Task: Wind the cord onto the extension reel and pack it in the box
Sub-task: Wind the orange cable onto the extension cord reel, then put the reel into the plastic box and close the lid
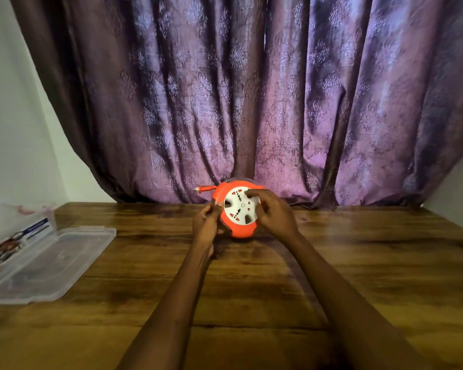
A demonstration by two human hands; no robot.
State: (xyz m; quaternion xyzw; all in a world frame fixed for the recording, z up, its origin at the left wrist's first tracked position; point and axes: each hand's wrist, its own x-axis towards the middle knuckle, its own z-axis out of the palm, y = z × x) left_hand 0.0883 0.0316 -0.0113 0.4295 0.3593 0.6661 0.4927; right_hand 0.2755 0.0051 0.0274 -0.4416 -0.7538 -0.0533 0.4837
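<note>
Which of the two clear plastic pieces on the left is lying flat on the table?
The clear lid, nearer the person, lies flat on the wooden table. The clear box behind it stands taller and holds items.

reel (238,209) mid-table (358,249) | box (19,222), lid (51,263) far left

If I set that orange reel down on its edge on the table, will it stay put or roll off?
The orange reel is round, so on edge it would likely roll on the glossy table. Its plug juts sideways and might check that. Laid flat looks safer.
</note>
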